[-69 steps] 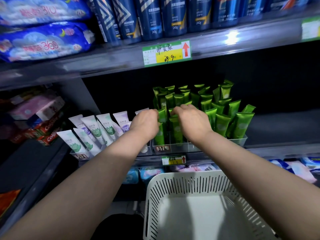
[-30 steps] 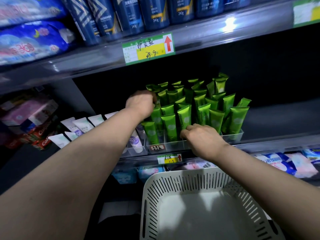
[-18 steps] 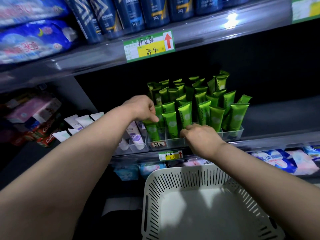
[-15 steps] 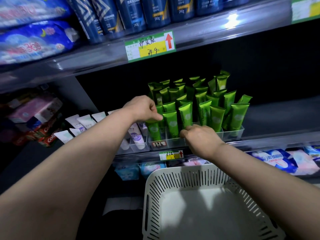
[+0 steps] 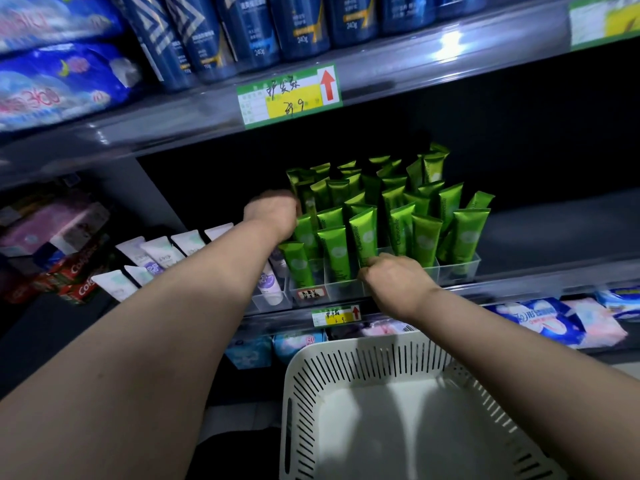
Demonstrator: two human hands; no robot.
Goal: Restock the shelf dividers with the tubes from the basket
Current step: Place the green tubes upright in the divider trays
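Observation:
Several green tubes stand upright in rows inside clear shelf dividers on the middle shelf. My left hand is curled against the left row, fingers closed around a green tube behind the front one; the fingertips are hidden. My right hand rests lower, at the dividers' front wall, fingers hooked over it at the base of a tube. The white slotted basket sits below the shelf with no tubes visible inside.
White and purple tubes fill the dividers to the left, with red toothpaste boxes beyond. Blue bottles line the shelf above, behind a green price tag. Soft packs lie on the lower shelf.
My left hand has lifted off the front left green tube and moved up and back along that row. My right hand has stayed at the dividers' front wall.

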